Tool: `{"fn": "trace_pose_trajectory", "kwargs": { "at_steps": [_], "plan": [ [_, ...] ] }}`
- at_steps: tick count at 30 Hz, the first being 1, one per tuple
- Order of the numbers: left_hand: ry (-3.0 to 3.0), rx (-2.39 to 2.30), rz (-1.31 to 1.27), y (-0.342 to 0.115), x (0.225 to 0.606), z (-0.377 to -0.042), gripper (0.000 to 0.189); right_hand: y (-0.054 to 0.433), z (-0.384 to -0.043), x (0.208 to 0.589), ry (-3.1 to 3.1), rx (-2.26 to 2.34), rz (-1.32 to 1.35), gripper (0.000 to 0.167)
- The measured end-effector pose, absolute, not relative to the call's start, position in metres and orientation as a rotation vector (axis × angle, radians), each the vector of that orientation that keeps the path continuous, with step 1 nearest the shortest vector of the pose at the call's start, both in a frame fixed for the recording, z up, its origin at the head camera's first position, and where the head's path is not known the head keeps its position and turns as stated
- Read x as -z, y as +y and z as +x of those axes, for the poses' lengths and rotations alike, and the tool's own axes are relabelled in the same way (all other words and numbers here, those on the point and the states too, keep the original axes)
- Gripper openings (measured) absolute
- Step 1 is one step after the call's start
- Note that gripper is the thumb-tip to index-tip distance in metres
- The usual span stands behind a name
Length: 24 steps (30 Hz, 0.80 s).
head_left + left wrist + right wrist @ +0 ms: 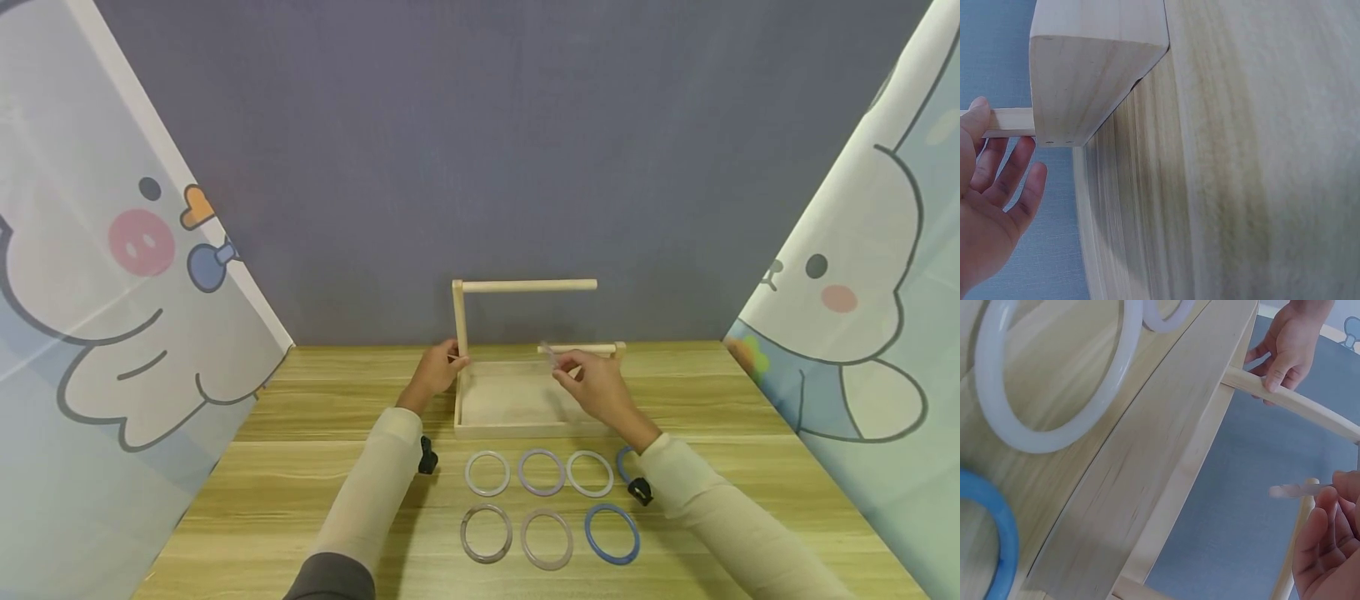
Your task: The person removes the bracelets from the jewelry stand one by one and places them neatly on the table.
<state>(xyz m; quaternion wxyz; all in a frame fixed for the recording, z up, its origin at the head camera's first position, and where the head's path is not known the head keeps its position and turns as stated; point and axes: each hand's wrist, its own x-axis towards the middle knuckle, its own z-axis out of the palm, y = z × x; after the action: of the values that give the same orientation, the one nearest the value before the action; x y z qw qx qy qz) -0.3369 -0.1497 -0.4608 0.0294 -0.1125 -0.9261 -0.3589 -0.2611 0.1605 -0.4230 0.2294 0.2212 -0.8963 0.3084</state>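
A wooden display stand has a tall left post with a long upper rod and a short right post with a lower rod. My left hand grips the tall post low down, thumb in front and fingers behind, as the left wrist view also shows. My right hand pinches a pale, translucent bangle between thumb and fingers. Seen nearly edge-on, the bangle overlaps the free left end of the lower rod in the head view. Part of it is hidden by the fingers.
In front of the stand, several bangles lie flat in two rows, among them a white bangle, a lilac bangle, a grey-brown bangle and a blue bangle. Another blue bangle is partly hidden by my right wrist. A grey backdrop rises behind.
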Motion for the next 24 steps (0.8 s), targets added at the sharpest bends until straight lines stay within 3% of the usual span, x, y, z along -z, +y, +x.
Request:
{"fn": "trace_pose_trajectory", "kwargs": {
  "at_steps": [24],
  "plan": [
    [-2.845,1.151,-0.352,-0.150,0.461,-0.336,0.032,0.151,-0.255,0.421,-2.442,-0.828,0.732,0.013]
  ]
}}
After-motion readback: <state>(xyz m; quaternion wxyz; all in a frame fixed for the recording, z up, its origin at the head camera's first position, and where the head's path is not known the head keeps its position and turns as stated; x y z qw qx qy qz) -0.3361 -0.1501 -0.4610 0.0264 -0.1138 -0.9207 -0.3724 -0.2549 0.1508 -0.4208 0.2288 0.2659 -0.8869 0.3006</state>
